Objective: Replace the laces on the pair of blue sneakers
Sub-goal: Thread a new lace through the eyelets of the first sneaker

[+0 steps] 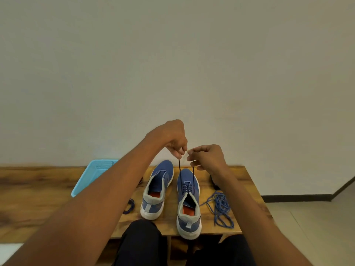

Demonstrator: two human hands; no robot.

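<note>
Sneakers (189, 200) sit heel-toward-me on the worktop (38, 191) while my left hand (172, 139) and right hand (208, 157) each pinch a dark lace (179, 169) end, raised to even them.

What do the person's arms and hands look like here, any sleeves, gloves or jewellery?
Both forearms are bare along all that shows, with no sleeve cuff in view. The left hand and right hand are ungloved. No watch, bracelet or ring shows on the visible wrists and fingers, though some fingers are tucked out of sight. Dark trousers cover the knees at the bottom edge.
</note>
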